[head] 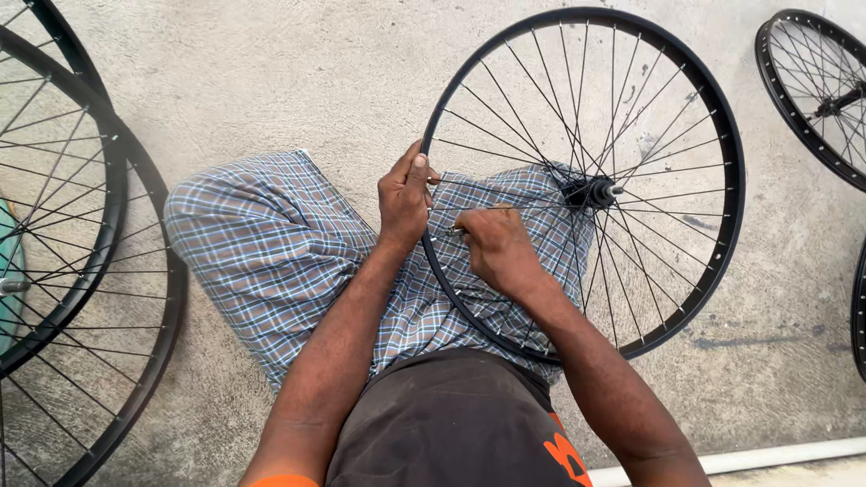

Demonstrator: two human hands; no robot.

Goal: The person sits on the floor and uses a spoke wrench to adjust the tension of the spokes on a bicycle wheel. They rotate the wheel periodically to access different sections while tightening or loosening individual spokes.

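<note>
A black spoked bicycle wheel [722, 162] rests across my checked-cloth lap, its hub [591, 191] right of my hands. My left hand [403, 197] grips the near-left part of the rim, thumb up on its edge. Just inside the rim, my right hand [496, 248] is closed around a small metal tool [454, 232] whose tip pokes out at the spoke ends. The tool's far end is hidden in my fist.
Two more black spoked wheels [135, 298] lie overlapping on the concrete floor at the left. Another wheel [816, 90] lies at the upper right, and a rim edge [859, 307] shows at the right border. A white pipe [776, 458] runs along the bottom right.
</note>
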